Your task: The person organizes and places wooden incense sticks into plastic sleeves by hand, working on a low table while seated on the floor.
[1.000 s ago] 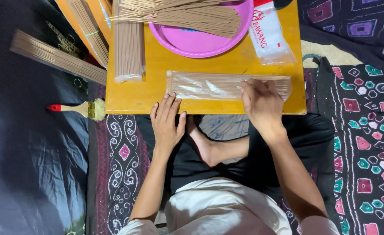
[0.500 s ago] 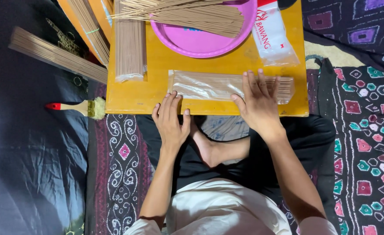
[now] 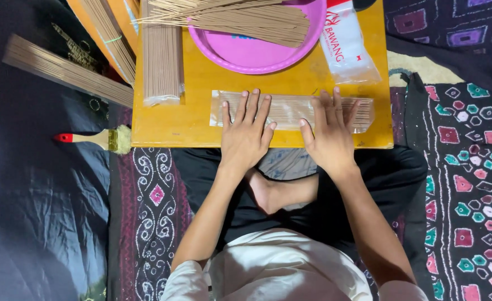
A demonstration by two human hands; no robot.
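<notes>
Clear plastic, the sleeve of incense sticks (image 3: 290, 110) now lies under both flat, spread-fingered hands, the left hand (image 3: 246, 136) having slid up from the yellow worktop's (image 3: 190, 120) edge beside the right hand (image 3: 329, 136), pressing, gripping nothing.

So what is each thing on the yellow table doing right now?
Clear packet of sticks: lying flat, both hands pressing on it.
Left hand: flat, fingers spread on the packet.
Right hand: flat on the packet.
Pink tray: holds loose sticks.
Wrapped bundle: lying untouched.
White pouch: lying flat.
Paintbrush: on the cloth, off the table.
</notes>
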